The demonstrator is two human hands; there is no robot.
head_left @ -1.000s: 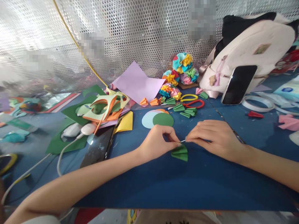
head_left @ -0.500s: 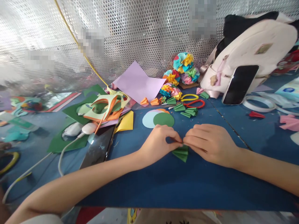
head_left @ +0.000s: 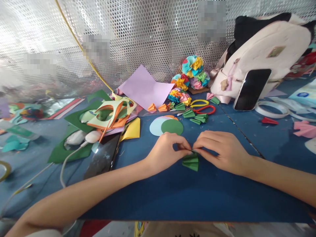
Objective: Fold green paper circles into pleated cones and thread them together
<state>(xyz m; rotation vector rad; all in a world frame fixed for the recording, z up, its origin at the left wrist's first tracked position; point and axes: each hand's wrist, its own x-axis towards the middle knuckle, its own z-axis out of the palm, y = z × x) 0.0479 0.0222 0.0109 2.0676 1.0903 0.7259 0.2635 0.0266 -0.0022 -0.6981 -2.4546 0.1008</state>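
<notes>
A green pleated paper fan [head_left: 191,162] lies on the blue table [head_left: 187,194] in front of me. My left hand [head_left: 166,151] pinches its narrow top end with thumb and fingertips. My right hand [head_left: 221,149] meets it there from the right, fingers pressed together at the same point, perhaps on a thin strip I cannot make out. Just behind the hands lie paper circles, a green one [head_left: 172,126] on a pale blue one [head_left: 156,126].
Several folded green fans [head_left: 198,117] and scissors [head_left: 203,107] lie behind. Paper flower balls [head_left: 194,74], a purple sheet [head_left: 145,89], paper scraps [head_left: 108,113], a phone [head_left: 103,158], a white cable, a pink bag [head_left: 261,49] with a propped phone [head_left: 251,89], and tape [head_left: 270,110] surround the spot.
My right hand moved left from a small gap to meet my left hand at the fan's tip. The short pale strip seen between the hands is now hidden by the fingers.
</notes>
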